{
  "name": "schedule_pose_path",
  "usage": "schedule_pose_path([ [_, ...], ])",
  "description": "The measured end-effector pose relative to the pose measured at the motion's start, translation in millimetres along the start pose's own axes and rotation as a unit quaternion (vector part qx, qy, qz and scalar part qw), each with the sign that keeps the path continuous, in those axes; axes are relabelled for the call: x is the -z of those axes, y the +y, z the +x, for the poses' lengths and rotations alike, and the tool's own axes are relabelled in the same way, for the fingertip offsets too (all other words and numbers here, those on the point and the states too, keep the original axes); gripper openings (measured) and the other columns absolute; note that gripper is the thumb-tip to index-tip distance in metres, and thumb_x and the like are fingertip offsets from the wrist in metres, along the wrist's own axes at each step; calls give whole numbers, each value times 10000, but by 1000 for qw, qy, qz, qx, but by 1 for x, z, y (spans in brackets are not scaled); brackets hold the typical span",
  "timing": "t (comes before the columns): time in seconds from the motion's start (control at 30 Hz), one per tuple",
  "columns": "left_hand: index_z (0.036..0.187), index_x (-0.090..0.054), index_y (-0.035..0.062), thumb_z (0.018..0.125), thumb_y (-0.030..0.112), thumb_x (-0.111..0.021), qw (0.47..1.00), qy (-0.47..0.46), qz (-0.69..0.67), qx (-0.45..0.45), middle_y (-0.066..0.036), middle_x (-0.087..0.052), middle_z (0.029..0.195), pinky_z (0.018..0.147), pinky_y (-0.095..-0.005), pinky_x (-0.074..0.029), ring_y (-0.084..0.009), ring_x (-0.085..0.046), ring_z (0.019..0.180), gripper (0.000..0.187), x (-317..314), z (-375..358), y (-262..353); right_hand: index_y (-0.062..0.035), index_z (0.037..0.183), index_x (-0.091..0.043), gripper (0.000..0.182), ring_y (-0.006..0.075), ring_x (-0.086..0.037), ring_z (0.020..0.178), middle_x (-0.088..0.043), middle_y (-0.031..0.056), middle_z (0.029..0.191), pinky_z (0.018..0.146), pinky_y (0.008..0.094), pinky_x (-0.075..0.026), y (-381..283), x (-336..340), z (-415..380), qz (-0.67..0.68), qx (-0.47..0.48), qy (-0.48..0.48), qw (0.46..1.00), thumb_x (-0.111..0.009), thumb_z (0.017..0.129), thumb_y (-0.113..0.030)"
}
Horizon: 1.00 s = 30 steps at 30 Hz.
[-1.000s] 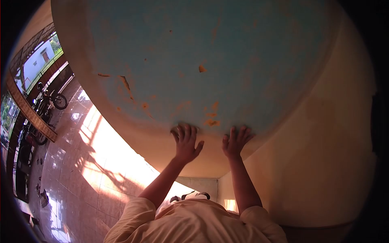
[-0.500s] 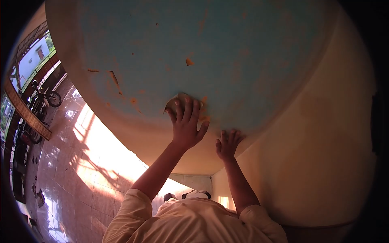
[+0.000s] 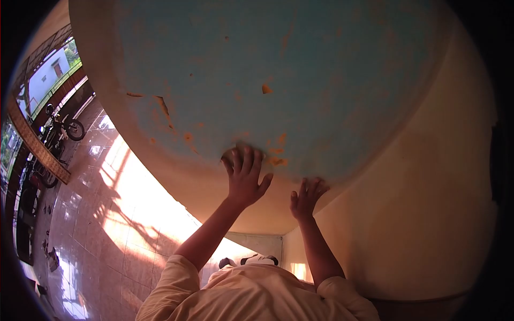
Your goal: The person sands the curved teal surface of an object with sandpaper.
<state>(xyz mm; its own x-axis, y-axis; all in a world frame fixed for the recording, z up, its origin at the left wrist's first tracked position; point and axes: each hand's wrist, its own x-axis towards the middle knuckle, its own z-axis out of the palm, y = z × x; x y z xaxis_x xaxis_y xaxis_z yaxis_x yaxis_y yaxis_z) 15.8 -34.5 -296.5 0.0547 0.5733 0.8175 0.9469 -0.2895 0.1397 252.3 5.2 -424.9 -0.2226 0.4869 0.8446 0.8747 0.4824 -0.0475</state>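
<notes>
We press our left hand (image 3: 244,179) flat, fingers spread, on the blue wall (image 3: 300,75); our right hand (image 3: 306,197), open, touches just beside it.

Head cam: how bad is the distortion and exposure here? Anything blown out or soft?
Head view: strong fisheye, dark vignette at the corners, straight edges bowed. Sunlight on the tiled floor is blown out, with long shadows across it. The blue wall is evenly lit with a warm cast. The left hand and right hand look dim and slightly soft. The motorbike is small but readable.
</notes>
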Motion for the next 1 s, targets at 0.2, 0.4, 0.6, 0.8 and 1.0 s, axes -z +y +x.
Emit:
schedule_pose_path([
  [0.2, 1519, -376, -13, 946, 460, -606, 1000, 25, 2, -18, -302, -277, 1606, 1056, -829, -114, -621, -226, 1427, 778, -1, 9, -17, -68, 1517, -390, 628, 520, 45, 1539, -40, 282, 1675, 1127, 804, 26, -4, -8, 0, -8, -38, -17, 999, -294, 1079, -507],
  [0.4, 1516, -392, -11, 958, 505, -572, 996, -76, 27, -24, -327, -257, 1607, 1060, -837, -90, -646, -189, 1436, 781, -49, -72, -39, -130, 1523, -409, 596, 523, 65, 1538, -45, 243, 1690, 1120, 811, 35, -23, 0, 41, 1, -19, 47, 999, -357, 1063, -506],
  [0.6, 1562, -353, 30, 960, 500, -535, 997, 36, 45, -58, -258, -188, 1672, 1109, -801, -52, -576, -102, 1512, 785, 61, 81, -50, -227, 1552, -428, 607, 538, -67, 1533, -174, 192, 1692, 1119, 805, 59, -44, 68, 187, -46, 22, 140, 989, -443, 1021, -521],
  [0.8, 1591, -348, 105, 971, 485, -535, 968, 229, 78, -58, -164, -262, 1679, 1181, -709, -76, -458, -155, 1552, 751, 165, 236, -79, -269, 1581, -403, 636, 450, -145, 1553, -222, 126, 1696, 1141, 774, 20, -49, 145, 323, -80, 51, 166, 982, -448, 1010, -544],
  [1.0, 1614, -293, 95, 1013, 445, -472, 963, 231, 124, -57, -150, -202, 1699, 1251, -584, -71, -385, -88, 1578, 718, 229, 310, -71, -284, 1573, -404, 617, 407, -257, 1526, -305, 98, 1665, 1144, 751, -146, -19, 210, 454, -167, 131, 274, 938, -395, 1033, -583],
])
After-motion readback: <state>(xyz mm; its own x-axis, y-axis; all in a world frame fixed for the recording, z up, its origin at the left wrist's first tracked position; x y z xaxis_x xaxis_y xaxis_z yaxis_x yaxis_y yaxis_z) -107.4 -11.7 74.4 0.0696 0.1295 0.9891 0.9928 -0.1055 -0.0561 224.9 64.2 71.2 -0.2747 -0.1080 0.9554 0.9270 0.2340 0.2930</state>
